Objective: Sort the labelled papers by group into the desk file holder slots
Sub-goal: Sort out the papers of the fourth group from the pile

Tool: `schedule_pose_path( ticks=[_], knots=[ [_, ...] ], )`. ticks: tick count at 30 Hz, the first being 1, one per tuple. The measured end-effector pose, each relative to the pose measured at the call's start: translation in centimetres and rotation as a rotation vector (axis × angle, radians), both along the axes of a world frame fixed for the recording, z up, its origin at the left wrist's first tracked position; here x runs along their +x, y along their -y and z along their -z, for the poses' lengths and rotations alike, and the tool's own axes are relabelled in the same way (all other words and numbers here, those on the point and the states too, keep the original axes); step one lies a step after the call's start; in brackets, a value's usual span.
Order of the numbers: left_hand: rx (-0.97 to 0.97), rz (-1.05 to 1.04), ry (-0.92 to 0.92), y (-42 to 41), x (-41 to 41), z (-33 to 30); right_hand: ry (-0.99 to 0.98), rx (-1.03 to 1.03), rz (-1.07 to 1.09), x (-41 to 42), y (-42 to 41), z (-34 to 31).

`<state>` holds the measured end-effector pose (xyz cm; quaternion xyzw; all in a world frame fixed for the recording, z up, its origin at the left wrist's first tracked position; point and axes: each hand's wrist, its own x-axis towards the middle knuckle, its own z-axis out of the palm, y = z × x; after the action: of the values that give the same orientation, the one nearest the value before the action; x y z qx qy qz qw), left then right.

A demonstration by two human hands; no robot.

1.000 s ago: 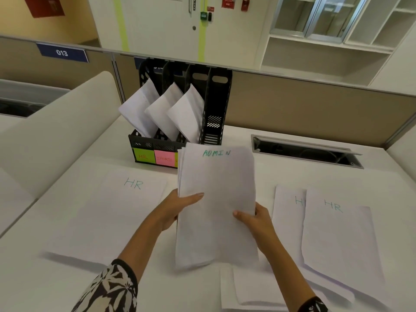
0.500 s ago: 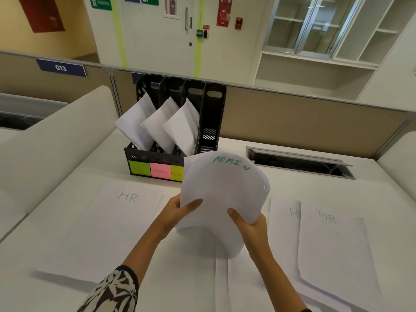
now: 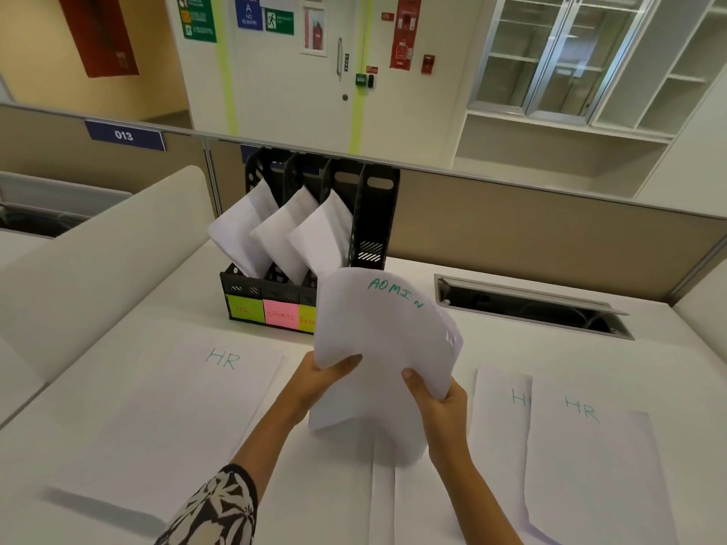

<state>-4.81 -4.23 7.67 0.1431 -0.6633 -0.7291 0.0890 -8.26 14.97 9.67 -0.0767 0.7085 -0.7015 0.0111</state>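
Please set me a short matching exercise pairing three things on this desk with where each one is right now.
Things:
1. ADMIN papers
2. pink sticky note
3. single HR sheet

Places:
A. lying flat on the desk at the left
B. stuck on the front of the file holder
C. held bowed between the left hand and right hand

Pairs: 1-C, 2-B, 3-A

Open-plan office. White counter (image 3: 118,387) w/ beige cubicle partition (image 3: 531,226) behind it, numbered plate "013" (image 3: 124,135) on the partition rail, cable slot (image 3: 531,308) cut into the top. Black file holder (image 3: 369,218) w/ colored sticky labels HR, SPORTS etc. Beyond: stair door (image 3: 291,72) w/ exit and fire signs, glass-front cabinets (image 3: 550,57), open shelving.
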Motion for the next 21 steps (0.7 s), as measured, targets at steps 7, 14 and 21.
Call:
schedule_pose_path(
  ticks=[7, 14, 21],
  knots=[
    [-0.084, -0.030, 0.002, 1.2, -1.5, -0.5, -0.161, 0.194, -0.010, -2.6, -1.7, -4.2],
    [-0.194, 0.072, -0.015, 4.6, -4.6, -3.6, -0.392, 0.714, -0.046, -3.9, -1.6, -12.4],
    [-0.711, 0.060, -0.194, 7.1, -8.1, -5.0, -0.653, 0.732, 0.227, -1.9, 1.5, -18.2]
  ],
)
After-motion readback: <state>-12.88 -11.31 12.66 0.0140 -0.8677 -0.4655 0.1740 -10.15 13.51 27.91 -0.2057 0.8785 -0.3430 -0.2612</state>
